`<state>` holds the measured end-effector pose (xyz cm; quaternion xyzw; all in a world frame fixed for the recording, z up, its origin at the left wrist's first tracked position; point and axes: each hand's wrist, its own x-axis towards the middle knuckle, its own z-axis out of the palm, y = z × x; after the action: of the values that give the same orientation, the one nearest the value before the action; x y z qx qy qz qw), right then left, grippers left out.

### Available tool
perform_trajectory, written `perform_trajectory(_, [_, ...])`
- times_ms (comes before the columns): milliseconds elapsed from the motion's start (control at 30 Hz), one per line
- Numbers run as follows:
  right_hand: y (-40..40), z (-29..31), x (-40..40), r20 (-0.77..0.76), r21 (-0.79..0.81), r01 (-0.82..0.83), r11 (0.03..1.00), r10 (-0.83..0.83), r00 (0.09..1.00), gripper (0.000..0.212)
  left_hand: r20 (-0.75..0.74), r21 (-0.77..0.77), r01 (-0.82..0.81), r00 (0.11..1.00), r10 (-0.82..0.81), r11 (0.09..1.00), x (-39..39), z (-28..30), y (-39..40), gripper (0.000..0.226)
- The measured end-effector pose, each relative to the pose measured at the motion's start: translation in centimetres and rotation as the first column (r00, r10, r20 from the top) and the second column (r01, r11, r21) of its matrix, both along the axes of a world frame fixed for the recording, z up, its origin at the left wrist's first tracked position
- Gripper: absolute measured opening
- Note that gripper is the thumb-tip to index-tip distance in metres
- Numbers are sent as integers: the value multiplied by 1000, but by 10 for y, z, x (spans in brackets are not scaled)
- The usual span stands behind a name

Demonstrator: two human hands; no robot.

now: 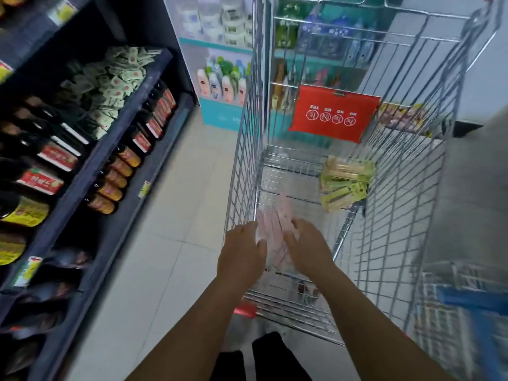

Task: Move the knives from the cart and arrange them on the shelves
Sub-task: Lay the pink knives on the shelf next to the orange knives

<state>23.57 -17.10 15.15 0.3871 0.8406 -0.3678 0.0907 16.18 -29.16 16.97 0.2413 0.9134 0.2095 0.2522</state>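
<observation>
Both hands reach over the near end of the cart (247, 149), and between them sits a blurred bundle of pink packets (275, 232) — probably packaged knives, though the motion blur hides the detail. The left hand (243, 255) has its fingers curled round the bundle's left edge, thumb against the pack. The right hand (308, 250) grips the right side, fingers bent over the top. The bundle's long axis runs away from the person, pointing up the length of the cart and tilted slightly right; it looks pale pink and see-through, held above the cart's wire floor. Farther in, against the right wall, lies a loose pile of green and tan packets (345, 182), lengthwise across the cart. Beyond them hangs a red sign (334, 114) — on the far end. Shelves (115, 149) of dark bottles stand on the left.
</observation>
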Motion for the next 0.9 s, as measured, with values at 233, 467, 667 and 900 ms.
perform_trajectory(233, [38, -72, 8, 48, -98, 116, 988, -112, 993, 42, 171, -162, -40, 983, 68, 986, -4, -76, 43, 60])
perform_trajectory(467, [53, -151, -3, 123, -125, 127, 984, -111, 986, 47, 227, -295, -75, 963, 146, 953, -10, -160, 67, 65])
perform_trajectory(667, [60, -203, -12, 122, -96, 128, 987, -116, 986, 41, 205, -363, -93, 963, 177, 927, -12, -218, 77, 62])
perform_trajectory(900, [69, -244, -26, 162, -5, 83, 996, -82, 983, 40, 82, -354, -142, 980, 182, 925, -14, -257, 89, 74])
